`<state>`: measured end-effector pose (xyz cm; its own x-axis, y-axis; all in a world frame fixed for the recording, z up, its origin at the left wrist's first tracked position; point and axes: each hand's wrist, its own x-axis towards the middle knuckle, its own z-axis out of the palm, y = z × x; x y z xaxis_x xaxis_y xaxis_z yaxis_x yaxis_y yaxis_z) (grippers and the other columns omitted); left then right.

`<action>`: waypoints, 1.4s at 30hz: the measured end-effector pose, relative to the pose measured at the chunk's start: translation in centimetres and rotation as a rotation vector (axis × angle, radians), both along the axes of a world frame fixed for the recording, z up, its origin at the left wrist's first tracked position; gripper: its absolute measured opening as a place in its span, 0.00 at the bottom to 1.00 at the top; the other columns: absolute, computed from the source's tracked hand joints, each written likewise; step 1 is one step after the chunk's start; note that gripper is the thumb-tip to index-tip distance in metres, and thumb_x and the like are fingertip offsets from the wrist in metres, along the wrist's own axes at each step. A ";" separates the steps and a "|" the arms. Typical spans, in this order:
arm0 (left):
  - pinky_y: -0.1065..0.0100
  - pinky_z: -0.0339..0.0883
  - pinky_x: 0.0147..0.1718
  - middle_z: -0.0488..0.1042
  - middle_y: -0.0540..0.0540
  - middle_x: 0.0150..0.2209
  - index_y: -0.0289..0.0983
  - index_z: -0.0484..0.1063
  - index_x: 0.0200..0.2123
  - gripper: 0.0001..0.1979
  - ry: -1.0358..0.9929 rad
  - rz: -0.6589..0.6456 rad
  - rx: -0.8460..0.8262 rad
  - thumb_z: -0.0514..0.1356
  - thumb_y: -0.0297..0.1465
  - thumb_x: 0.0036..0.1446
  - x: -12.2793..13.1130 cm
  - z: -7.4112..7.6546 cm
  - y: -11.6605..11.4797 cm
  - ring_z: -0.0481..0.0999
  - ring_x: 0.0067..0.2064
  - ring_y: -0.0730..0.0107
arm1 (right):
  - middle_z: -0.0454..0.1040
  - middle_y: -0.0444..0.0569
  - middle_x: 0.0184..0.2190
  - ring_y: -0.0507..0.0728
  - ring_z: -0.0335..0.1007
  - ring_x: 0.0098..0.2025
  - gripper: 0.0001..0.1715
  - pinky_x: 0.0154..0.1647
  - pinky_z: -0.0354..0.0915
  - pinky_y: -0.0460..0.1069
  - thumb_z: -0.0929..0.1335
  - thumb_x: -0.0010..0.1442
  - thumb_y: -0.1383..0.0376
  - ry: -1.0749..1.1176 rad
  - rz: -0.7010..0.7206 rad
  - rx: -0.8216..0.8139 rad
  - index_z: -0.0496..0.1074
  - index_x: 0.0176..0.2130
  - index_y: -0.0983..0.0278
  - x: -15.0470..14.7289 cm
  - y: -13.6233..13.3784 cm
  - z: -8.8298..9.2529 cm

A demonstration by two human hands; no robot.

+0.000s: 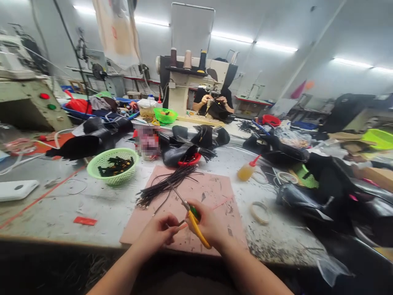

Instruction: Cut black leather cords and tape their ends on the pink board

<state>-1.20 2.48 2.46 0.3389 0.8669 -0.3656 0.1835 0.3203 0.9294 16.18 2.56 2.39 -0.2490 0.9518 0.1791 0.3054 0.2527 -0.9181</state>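
My left hand (pixel 158 232) is closed, with thumb and fingertips pinching a thin dark strip (pixel 181 223) that runs toward my other hand. My right hand (pixel 209 221) is wrapped round a pair of scissors (pixel 199 233) with yellow handles, their blades pointing up and to the left. Something green shows inside that grip, partly hidden by the fingers. Both hands are over a pink cutting board (pixel 219 190) marked with scraps and dark streaks. Just beyond them, a bundle of thin black strips (pixel 167 184) lies across the board's far left part.
A pale green basket (pixel 115 180) of small black pieces stands left of the board. To the right are a glue bottle (pixel 246 171) with red nozzle, a tape roll (pixel 259 213) and heaped black leather pieces (pixel 307 200). Opposite, a person works at a sewing machine (pixel 178 92).
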 end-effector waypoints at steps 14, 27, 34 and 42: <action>0.73 0.50 0.14 0.61 0.56 0.15 0.37 0.63 0.20 0.18 0.409 -0.129 0.023 0.53 0.47 0.36 -1.7 -2.2 0.3 0.56 0.13 0.78 | 0.72 0.43 0.24 0.55 0.67 0.27 0.30 0.30 0.61 0.47 0.64 0.37 0.71 -0.422 -0.616 -0.230 0.68 0.44 0.64 17.5 5.9 -4.7; 0.74 0.52 0.15 0.64 0.55 0.17 0.38 0.64 0.21 0.12 0.450 -0.112 0.085 0.52 0.41 0.41 -1.7 -3.3 -0.3 0.60 0.14 0.76 | 0.75 0.47 0.38 0.60 0.69 0.40 0.30 0.40 0.62 0.49 0.66 0.39 0.71 -0.597 -0.608 -0.246 0.69 0.46 0.61 17.6 6.3 -5.7; 0.73 0.51 0.17 0.64 0.54 0.16 0.38 0.65 0.19 0.06 0.522 -0.073 0.148 0.53 0.33 0.42 -1.1 -2.4 -1.3 0.62 0.17 0.73 | 0.75 0.48 0.37 0.61 0.69 0.40 0.30 0.39 0.62 0.49 0.66 0.40 0.69 -0.644 -0.579 -0.260 0.68 0.47 0.62 17.9 5.8 -6.0; 0.72 0.53 0.21 0.66 0.52 0.18 0.38 0.63 0.20 0.04 0.615 -0.113 0.215 0.51 0.30 0.44 -1.1 -2.2 -1.6 0.64 0.22 0.70 | 0.75 0.51 0.39 0.61 0.70 0.39 0.32 0.36 0.63 0.49 0.66 0.41 0.67 -0.700 -0.596 -0.314 0.66 0.49 0.63 17.7 5.5 -5.2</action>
<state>-2.32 0.85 0.26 0.2164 0.9136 -0.3443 0.7229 0.0871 0.6854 33.83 8.10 -2.82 0.3357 0.9355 -0.1100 0.8069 -0.3458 -0.4789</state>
